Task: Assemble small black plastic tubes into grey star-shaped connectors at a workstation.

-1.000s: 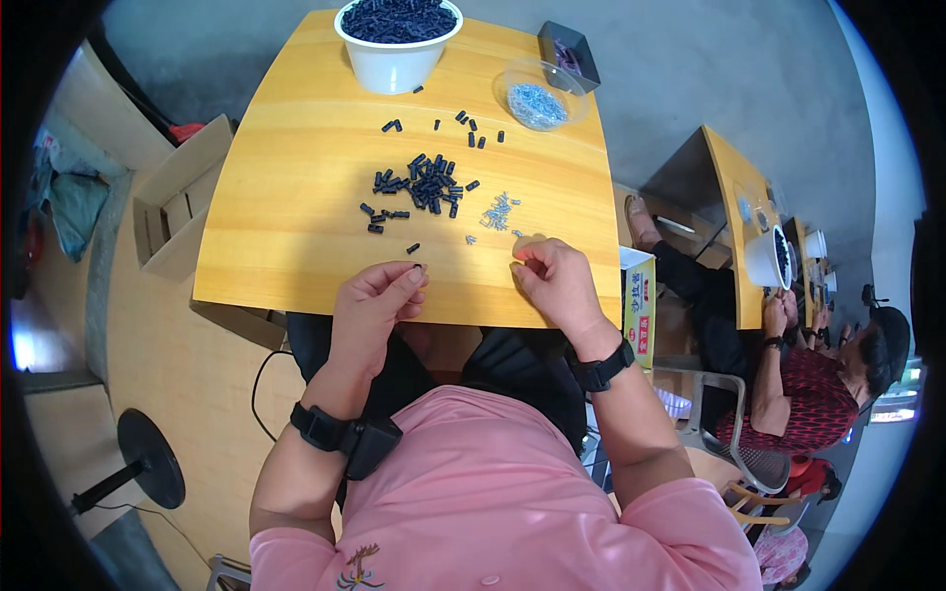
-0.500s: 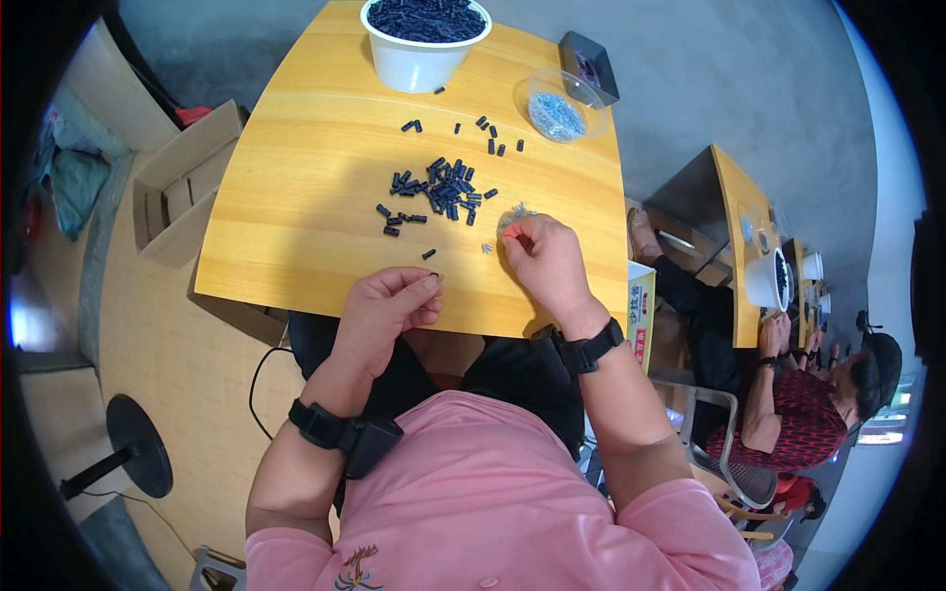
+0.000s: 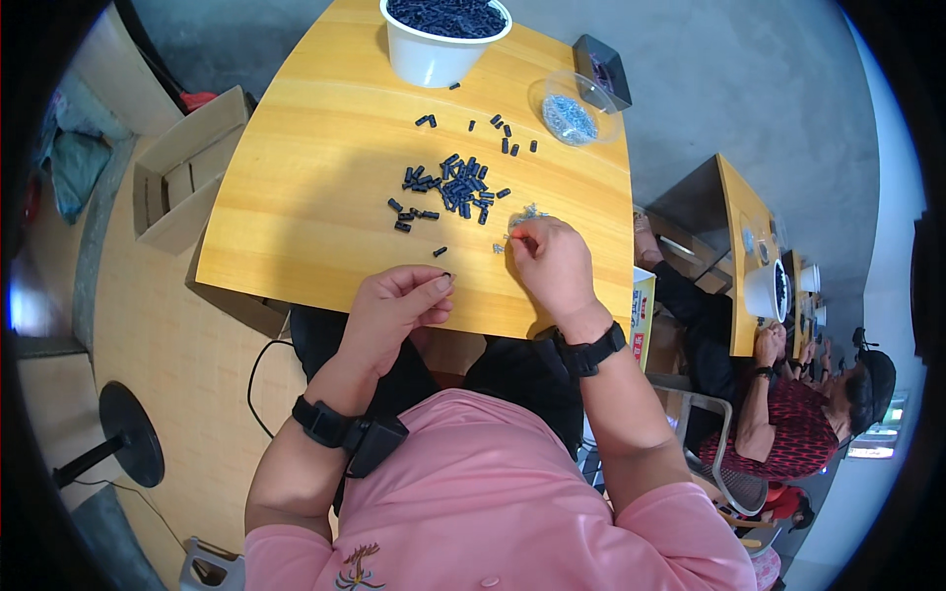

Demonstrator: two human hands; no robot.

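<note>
My left hand is closed in a pinch over the table's near edge, with a small black cylindrical piece barely showing between thumb and forefinger. At the small heap of tiny silvery metal pieces, my right hand has thumb and forefinger pressed together; whatever is between them is too small to make out. A few more silvery pieces lie beside its fingertips. Beyond my hands spreads a loose pile of short black cylindrical pieces, with one single black piece nearer to my left hand.
A white tub full of black pieces stands at the table's far side. To its right are a clear bowl of silvery pieces and a dark box. An open carton sits left of the table. Another person works at the right.
The table and everything on it appear shifted slightly right in the picture. My right hand stays pinched at the silvery heap, and my left hand keeps its pinch.
</note>
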